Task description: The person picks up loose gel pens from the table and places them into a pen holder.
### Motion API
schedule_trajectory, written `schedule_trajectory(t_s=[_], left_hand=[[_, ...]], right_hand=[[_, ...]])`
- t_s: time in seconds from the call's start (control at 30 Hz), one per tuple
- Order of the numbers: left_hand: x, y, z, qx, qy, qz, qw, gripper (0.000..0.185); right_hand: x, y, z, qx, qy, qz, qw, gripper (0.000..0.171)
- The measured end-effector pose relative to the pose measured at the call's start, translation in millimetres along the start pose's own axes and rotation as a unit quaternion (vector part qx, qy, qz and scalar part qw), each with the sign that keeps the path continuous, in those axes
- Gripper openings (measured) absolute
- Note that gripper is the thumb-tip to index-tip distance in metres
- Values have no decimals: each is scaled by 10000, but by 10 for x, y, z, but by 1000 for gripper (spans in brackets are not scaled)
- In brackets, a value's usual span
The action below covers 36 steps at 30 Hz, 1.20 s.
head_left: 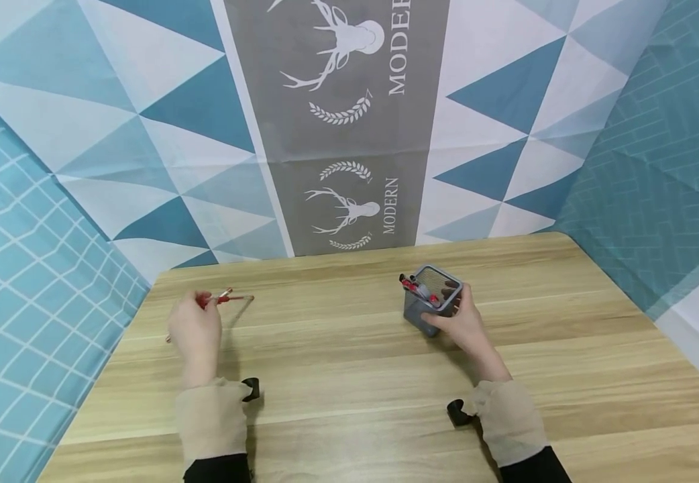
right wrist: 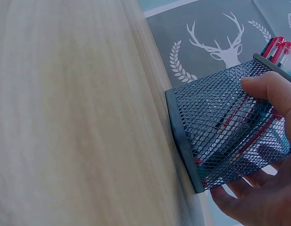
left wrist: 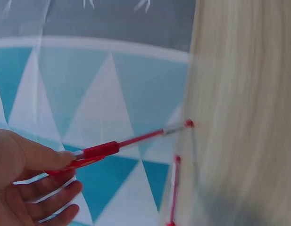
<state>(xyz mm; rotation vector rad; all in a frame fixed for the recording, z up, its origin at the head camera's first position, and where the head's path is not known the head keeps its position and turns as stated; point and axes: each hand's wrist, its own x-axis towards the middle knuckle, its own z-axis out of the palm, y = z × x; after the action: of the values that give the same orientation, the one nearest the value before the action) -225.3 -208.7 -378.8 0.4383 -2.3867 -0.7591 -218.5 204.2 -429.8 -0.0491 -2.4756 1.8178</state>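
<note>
Red pen (left wrist: 100,151) sits pinched in the left hand (head_left: 194,330), its rear end buried behind the fingers. Right hand (head_left: 463,322) grasps the mesh holder (head_left: 431,305) on the desk (head_left: 349,376), hiding its near wall; the pens inside (head_left: 417,287) blur together.

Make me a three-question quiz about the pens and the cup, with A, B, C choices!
1. Where is the mesh cup?
A. on the table
B. on the floor
C. on a shelf

2. What colour is the pen in the left hand?
A. green
B. red
C. yellow

3. What is the right hand doing?
A. lying flat
B. pointing up
C. holding the cup

Answers: 1 A, the cup stands on the wood; 2 B, its grip and tip are red; 3 C, fingers and thumb wrap its mesh sides.
</note>
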Motion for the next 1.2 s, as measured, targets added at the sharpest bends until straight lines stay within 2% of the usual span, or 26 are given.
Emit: schedule_trajectory(t_s=[0.1,0.23,0.33,0.4,0.47,0.53,0.63,0.73,0.77,0.83,0.93,1.1,1.2], left_hand=[[-22,158,32,-254,280,418,9984,15],[-82,408,52,-595,459,965,9925,18],[-158,637,56,-998,489,1426,9835,20],[-224,795,68,-1351,477,1759,9739,21],[-301,960,88,-1723,481,2099,9612,22],[-385,1131,118,-2165,485,2444,9439,23],[-518,1396,170,-2865,461,2943,9106,24],[-647,1645,227,-3367,374,3379,8781,23],[-682,1717,260,-3447,317,3514,8699,23],[-749,1849,327,-3442,126,3778,8594,23],[-835,1989,448,-3162,-249,4052,8574,22],[-936,2080,631,-2575,-715,4083,8728,23],[-966,2114,715,-2266,-1105,4080,8775,25]], right_hand=[[0,13,-4,-13,-27,-7,10000,81],[0,16,-7,-50,-41,2,10000,81],[4,8,-13,-46,-27,-20,10000,81],[6,5,-18,-38,-39,-50,10000,81],[11,4,-22,-20,-42,-76,10000,81],[17,5,-27,-22,-45,-94,9999,81],[29,13,-33,-60,7,-87,9999,81],[34,21,-30,-107,2,-58,9999,81],[35,25,-29,-132,-10,-65,9999,82],[33,28,-22,-131,-37,-43,9999,82],[28,33,-12,-97,-11,-28,9999,83],[20,39,-11,-103,-9,-57,9999,84],[26,39,-21,-101,48,-45,9999,84]])
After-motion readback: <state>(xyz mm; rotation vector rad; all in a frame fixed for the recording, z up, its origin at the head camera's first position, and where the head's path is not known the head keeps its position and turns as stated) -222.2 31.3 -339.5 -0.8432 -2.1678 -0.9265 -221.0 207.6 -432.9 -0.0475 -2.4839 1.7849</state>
